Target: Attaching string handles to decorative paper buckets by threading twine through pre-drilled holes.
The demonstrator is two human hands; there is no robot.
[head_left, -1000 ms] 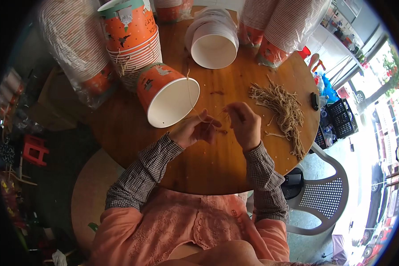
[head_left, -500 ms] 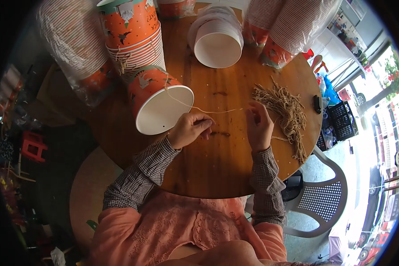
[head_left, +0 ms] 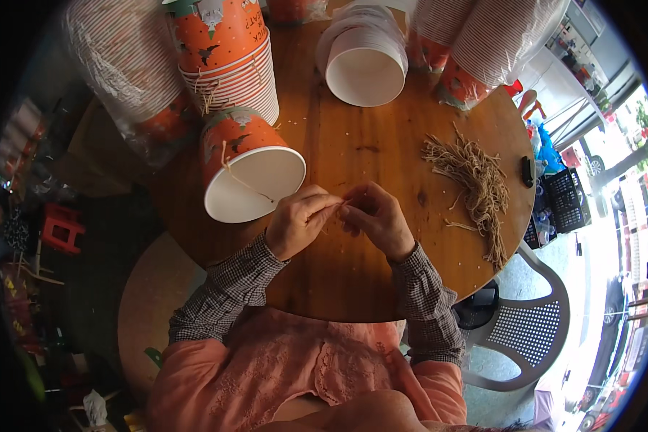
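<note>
Tilted orange bucket [head_left: 266, 170] — cord [head_left: 225, 160] across its mouth.

The view is taken from the head of the person, through a wide fisheye lens, and it looks steeply down and somewhat forward. The pink garment [head_left: 273, 360] is very close, at six o'clock. The left hand [head_left: 302, 221] and the right hand [head_left: 379, 222] are near the centre, at a short distance. The round table [head_left: 353, 291] extends away toward twelve o'clock. At nine o'clock the view reaches a red stool [head_left: 61, 228], and at four o'clock a grey chair [head_left: 529, 327].
</note>
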